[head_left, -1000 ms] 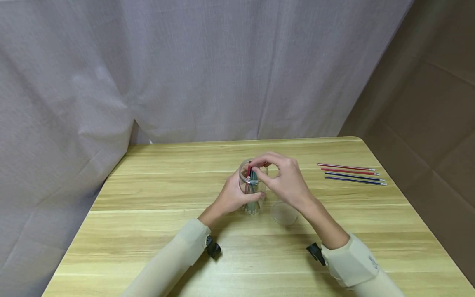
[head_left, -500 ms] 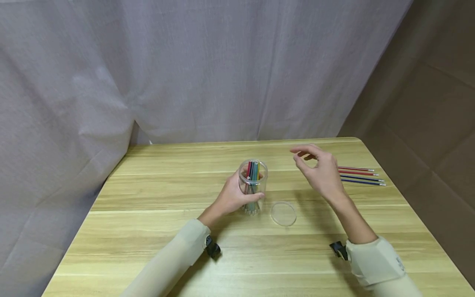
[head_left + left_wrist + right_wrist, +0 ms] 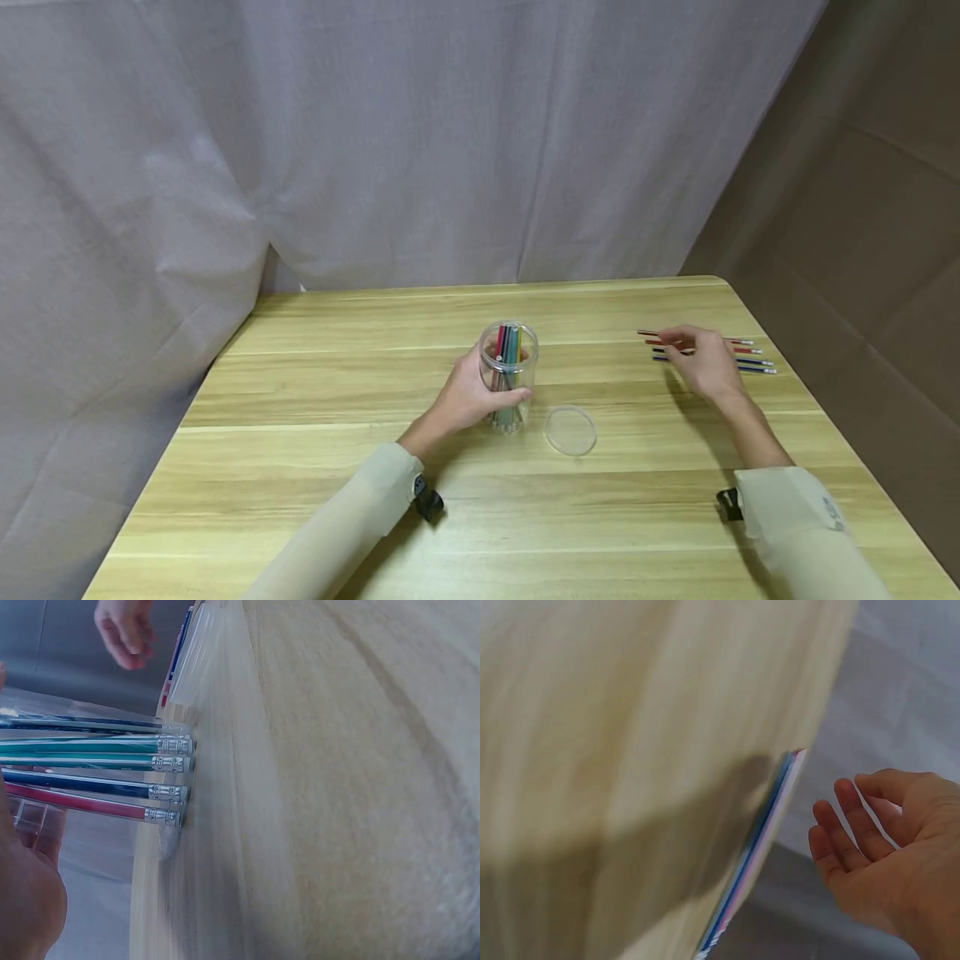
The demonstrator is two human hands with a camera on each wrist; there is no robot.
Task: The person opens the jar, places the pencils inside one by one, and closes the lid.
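Observation:
My left hand (image 3: 465, 393) grips a clear round jar (image 3: 510, 367) that stands upright on the table. Inside it are several pencils (image 3: 513, 342) in red, black, teal and yellow. In the left wrist view their silver ferrules (image 3: 171, 763) point down at the jar's bottom. Over a row of red pencils (image 3: 745, 351) and dark blue pencils (image 3: 756, 362) hovers my right hand (image 3: 707, 364), covering their middles. The right wrist view has its fingers (image 3: 853, 821) loosely bent, holding nothing, apart from the pencils.
A clear round lid (image 3: 570, 431) lies on the wooden table (image 3: 360, 350) just right of the jar. Grey curtain (image 3: 405, 150) hangs behind the far edge, and a brown cloth (image 3: 862, 275) hangs along the right side.
My right hand has left the jar's mouth and travelled right, then down over the row of pencils. The left hand and jar have stayed in place.

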